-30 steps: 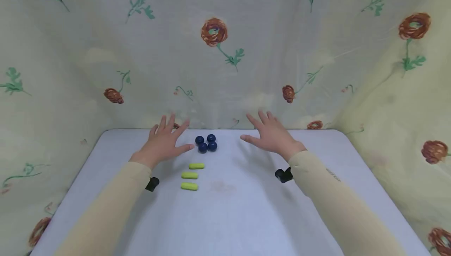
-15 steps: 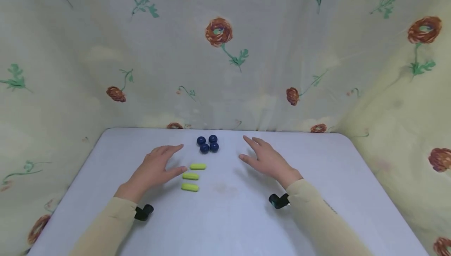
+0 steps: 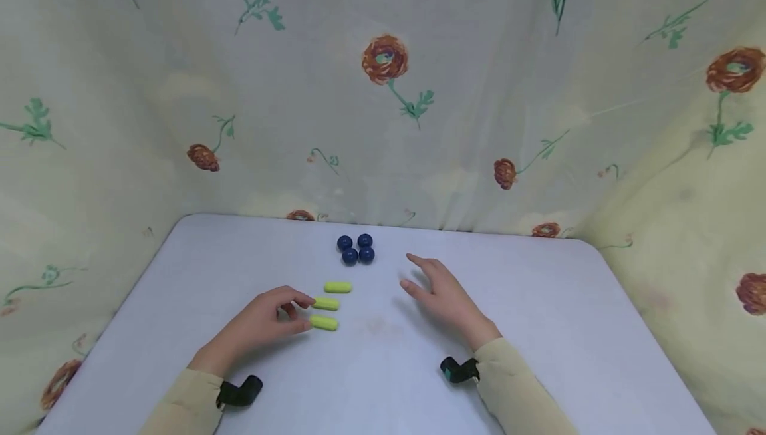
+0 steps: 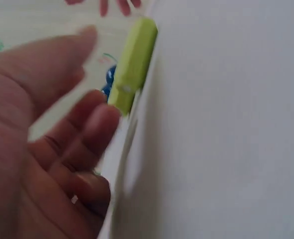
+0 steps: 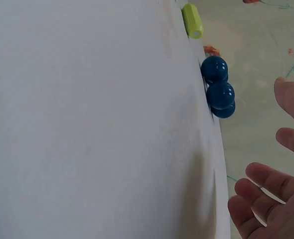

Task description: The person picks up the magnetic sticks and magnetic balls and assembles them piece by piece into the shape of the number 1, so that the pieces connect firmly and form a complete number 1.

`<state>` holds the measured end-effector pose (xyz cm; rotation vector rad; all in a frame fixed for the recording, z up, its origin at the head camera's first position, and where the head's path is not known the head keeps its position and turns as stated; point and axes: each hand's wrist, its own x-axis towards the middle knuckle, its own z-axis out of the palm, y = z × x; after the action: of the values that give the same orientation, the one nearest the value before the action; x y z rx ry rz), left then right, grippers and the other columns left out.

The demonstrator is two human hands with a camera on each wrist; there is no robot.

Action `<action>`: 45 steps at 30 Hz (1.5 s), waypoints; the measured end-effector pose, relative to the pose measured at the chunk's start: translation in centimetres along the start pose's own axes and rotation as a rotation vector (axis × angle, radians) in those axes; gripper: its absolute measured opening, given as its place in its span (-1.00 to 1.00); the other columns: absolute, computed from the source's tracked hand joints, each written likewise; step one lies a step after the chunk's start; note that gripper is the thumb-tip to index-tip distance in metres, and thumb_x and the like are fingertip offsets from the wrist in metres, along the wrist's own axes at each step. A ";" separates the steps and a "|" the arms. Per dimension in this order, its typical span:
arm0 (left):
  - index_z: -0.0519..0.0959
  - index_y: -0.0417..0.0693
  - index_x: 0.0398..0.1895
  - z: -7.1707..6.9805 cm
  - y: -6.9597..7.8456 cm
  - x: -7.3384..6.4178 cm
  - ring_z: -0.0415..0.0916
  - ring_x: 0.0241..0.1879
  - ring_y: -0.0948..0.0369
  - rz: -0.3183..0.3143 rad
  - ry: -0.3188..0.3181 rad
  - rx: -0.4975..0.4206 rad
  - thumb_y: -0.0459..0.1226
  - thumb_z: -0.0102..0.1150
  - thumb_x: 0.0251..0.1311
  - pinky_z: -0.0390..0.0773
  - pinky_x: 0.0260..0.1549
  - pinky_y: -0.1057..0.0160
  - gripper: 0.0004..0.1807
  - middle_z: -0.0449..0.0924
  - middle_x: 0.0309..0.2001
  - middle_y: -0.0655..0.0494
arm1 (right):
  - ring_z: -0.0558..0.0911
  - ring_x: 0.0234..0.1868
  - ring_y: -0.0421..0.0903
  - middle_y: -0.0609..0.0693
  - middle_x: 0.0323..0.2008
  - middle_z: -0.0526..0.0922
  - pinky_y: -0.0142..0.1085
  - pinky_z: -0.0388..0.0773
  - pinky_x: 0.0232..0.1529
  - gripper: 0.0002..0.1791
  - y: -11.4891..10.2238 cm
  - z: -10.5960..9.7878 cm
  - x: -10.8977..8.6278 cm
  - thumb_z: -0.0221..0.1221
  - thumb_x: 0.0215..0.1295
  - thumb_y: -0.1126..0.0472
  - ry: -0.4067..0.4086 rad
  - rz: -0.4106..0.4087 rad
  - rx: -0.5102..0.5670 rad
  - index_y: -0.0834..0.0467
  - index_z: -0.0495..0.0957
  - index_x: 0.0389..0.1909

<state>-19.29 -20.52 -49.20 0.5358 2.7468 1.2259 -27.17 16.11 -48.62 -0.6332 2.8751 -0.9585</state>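
Three short yellow-green faceted sticks lie one behind another on the white table (image 3: 383, 382): the far stick (image 3: 338, 287), the middle stick (image 3: 326, 303) and the near stick (image 3: 324, 322). At their left ends hovers my left hand (image 3: 257, 320), its index fingertip by the middle stick and its thumb tip by the near one. In the left wrist view a gap shows between thumb and fingers, with a stick (image 4: 134, 55) just beyond them. Several glossy dark blue balls (image 3: 350, 257) sit clustered behind the sticks. My right hand (image 3: 450, 298) hangs right of the balls, fingers loosely bent, holding nothing.
A flower-patterned cloth (image 3: 287, 89) hangs behind the table and along both sides. Black wrist cameras, one on the left wrist (image 3: 241, 392) and one on the right (image 3: 459, 370), stick out inward from the sleeves.
Both hands, earlier spread toward the table's far edge, have come back toward me and lower. The left now reaches the sticks with fingers more curled. Sticks and balls stay in place.
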 end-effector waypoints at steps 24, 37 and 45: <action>0.69 0.37 -0.13 2.8 -0.6 -0.2 0.40 -0.39 0.42 0.018 0.057 0.156 -0.13 0.40 0.17 0.46 -0.38 0.33 -0.79 0.50 -0.27 0.53 | 0.55 -0.02 -0.14 -0.01 0.11 0.54 -0.19 0.49 0.03 -0.44 -2.7 3.3 7.4 0.19 0.40 -0.03 -0.041 -0.127 -0.065 -0.03 0.39 0.38; 0.68 0.38 -0.14 2.5 -0.4 -0.5 0.39 -0.38 0.40 -0.012 0.054 0.165 -0.15 0.41 0.17 0.45 -0.37 0.32 -0.78 0.50 -0.27 0.51 | 0.55 0.06 -0.10 0.00 0.10 0.58 -0.18 0.43 0.13 -0.49 -3.6 4.1 9.2 0.29 0.31 -0.05 -0.056 -0.170 -0.181 0.00 0.52 0.24; 0.68 0.38 -0.15 2.7 -0.3 -0.5 0.39 -0.38 0.40 -0.035 0.046 0.157 -0.15 0.41 0.16 0.45 -0.36 0.32 -0.78 0.50 -0.26 0.51 | 0.55 0.08 -0.09 -0.01 0.05 0.61 -0.19 0.41 0.16 -0.53 -3.2 4.6 9.1 0.30 0.31 -0.05 -0.047 -0.163 -0.195 0.03 0.55 0.18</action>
<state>-18.33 -18.96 -51.29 0.4770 2.8941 1.0342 -33.52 7.62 -49.66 -0.9043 2.9343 -0.6713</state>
